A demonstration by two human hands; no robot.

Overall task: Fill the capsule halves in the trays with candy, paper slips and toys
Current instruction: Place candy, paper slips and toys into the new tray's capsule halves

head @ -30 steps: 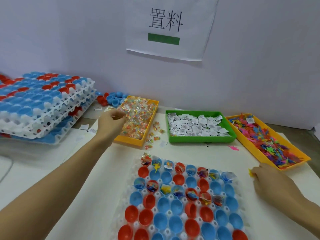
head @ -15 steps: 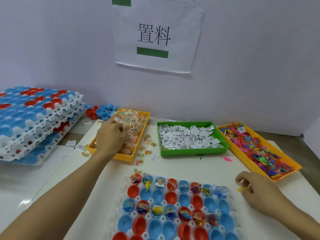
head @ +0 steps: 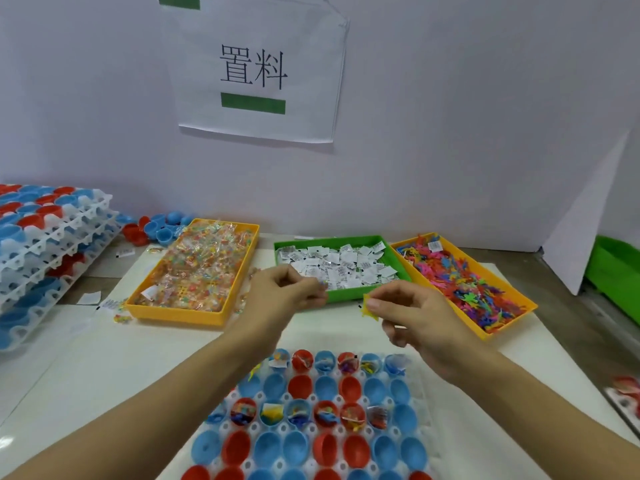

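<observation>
The right hand (head: 420,317) pinches a small yellow toy (head: 367,306) above the capsule tray (head: 325,420), whose blue and red halves are partly filled. The left hand (head: 280,296) pinches a wrapped candy (head: 320,284). Behind lie a candy bin (head: 197,271), a green bin of paper slips (head: 341,265) and a toy bin (head: 464,282).

a paper sign (head: 258,69) with a green bar hangs on the white wall (head: 467,116).

Your left hand (head: 284,294) raised at 12 o'clock, fingers curled, tips pinched together. Your right hand (head: 419,315) at 1 o'clock, thumb and forefinger pinching. Both forearms bare, converging.
</observation>
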